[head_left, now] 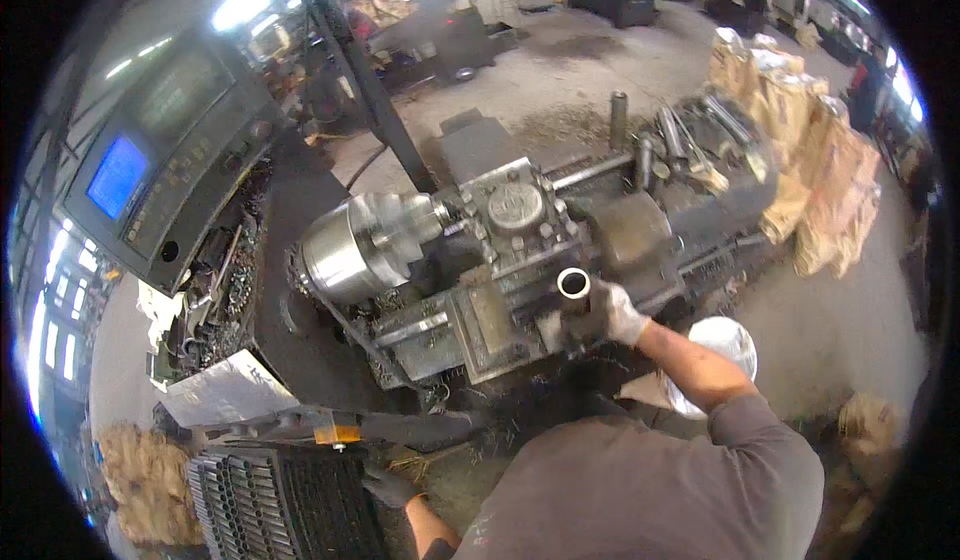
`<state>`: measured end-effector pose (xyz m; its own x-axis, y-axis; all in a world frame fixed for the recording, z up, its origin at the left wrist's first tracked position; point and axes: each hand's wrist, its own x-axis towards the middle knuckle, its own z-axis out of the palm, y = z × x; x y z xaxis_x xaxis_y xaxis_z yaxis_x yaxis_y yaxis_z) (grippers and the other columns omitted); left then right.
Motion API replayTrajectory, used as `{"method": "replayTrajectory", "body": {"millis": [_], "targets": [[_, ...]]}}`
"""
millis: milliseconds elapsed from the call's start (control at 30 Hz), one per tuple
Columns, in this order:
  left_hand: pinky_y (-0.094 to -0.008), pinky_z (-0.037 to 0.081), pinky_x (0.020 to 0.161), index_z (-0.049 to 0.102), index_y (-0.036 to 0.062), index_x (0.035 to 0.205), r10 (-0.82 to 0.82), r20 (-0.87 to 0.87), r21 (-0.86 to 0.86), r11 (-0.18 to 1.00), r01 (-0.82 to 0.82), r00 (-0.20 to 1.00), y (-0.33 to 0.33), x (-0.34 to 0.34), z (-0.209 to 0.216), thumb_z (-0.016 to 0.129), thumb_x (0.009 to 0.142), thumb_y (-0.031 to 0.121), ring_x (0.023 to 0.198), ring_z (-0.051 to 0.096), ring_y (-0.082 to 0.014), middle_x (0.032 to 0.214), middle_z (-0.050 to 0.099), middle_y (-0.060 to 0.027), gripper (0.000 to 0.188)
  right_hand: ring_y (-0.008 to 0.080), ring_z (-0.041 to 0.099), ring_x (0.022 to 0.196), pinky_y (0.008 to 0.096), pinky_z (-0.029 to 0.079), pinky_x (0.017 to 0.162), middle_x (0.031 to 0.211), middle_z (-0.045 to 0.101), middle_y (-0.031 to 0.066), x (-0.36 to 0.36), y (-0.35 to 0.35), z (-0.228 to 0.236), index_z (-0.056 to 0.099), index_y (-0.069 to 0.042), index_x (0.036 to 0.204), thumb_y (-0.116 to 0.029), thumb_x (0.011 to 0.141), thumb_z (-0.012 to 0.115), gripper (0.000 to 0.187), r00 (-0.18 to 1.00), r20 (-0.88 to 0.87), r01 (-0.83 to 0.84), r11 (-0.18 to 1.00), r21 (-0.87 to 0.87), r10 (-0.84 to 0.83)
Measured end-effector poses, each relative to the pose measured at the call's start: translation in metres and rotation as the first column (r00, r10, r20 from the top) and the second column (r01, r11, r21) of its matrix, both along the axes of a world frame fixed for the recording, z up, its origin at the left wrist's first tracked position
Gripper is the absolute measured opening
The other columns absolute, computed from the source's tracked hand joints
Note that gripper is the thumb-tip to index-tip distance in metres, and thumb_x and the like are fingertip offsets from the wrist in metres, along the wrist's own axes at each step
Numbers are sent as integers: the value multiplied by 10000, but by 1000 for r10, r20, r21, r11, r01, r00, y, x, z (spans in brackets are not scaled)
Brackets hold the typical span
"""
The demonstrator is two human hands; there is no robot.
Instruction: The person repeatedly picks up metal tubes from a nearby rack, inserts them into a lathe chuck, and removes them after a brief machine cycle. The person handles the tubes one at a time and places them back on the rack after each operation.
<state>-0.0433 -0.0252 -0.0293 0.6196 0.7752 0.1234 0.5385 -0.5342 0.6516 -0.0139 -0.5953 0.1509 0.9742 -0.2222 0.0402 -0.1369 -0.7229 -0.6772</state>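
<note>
My right hand (612, 315), in a soiled pale glove, is closed round a short metal tube (575, 300). The tube stands roughly upright, its bright ring-shaped end facing up, in front of the lathe's carriage (490, 325). Down at the lower left, my left hand (393, 487) wears a dark glove; its fingers look stretched out, with nothing visible in them. It is beside a stack of metal tubes (240, 500) with dark long sides. The lathe's shiny chuck (350, 250) lies left of the square tool post (515, 210).
A control panel (150, 165) with a blue screen stands at the left. Loose tubes (672, 135) lie on the lathe's right end, near brown sacks (835, 205). A white bucket (735, 340) is beside my right arm. Metal chips (225, 305) heap below the panel.
</note>
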Motion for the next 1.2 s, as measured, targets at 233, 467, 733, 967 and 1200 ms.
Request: {"method": "replayTrajectory", "body": {"millis": [233, 467, 733, 967, 1200], "targets": [[-490, 526, 1008, 592, 17, 1416, -82, 80, 296, 953, 55, 993, 13, 61, 51, 512, 1084, 470, 1233, 634, -432, 1366, 647, -263, 567, 202, 739, 861, 360, 586, 786, 971, 766, 116, 54, -147, 59, 775, -77, 1087, -171, 841, 812, 266, 855, 111, -511, 859, 19, 506], [-470, 587, 845, 660, 12, 1248, -355, 210, -93, 920, 380, 911, 16, 54, 34, 670, 962, 348, 1052, 717, -384, 1191, 721, -226, 442, 195, 725, 891, 379, 587, 826, 974, 775, 121, 255, -189, 29, 789, -38, 1063, -139, 867, 737, 227, 869, 77, -496, 859, 125, 490], [-411, 558, 733, 719, 77, 1089, -383, 240, -511, 732, 452, 892, -86, -52, -111, 669, 930, 228, 847, 696, -283, 983, 756, -136, 225, 396, 731, 773, 485, 591, 708, 863, 762, 188, 445, -149, 72, 790, -70, 885, -290, 828, 740, 232, 955, 29, -190, 684, -704, 294], [-535, 557, 824, 726, 104, 1104, -751, -648, -299, 407, 863, 130, -59, -105, -181, 690, 909, 386, 988, 705, -394, 1101, 749, -174, 345, 372, 656, 775, 455, 493, 634, 842, 670, 136, 426, 1, 84, 713, -84, 1028, -218, 731, 772, 331, -24, -188, -906, -100, -410, 982], [-539, 547, 939, 715, 123, 1205, -751, -653, -469, 503, 726, 99, -66, -119, -203, 680, 912, 409, 1115, 678, -424, 1203, 734, -186, 411, 301, 721, 849, 454, 574, 771, 951, 786, 147, 353, 43, 103, 821, -98, 1020, -537, 774, 786, 504, 707, -437, -704, 493, -511, 556]]}}
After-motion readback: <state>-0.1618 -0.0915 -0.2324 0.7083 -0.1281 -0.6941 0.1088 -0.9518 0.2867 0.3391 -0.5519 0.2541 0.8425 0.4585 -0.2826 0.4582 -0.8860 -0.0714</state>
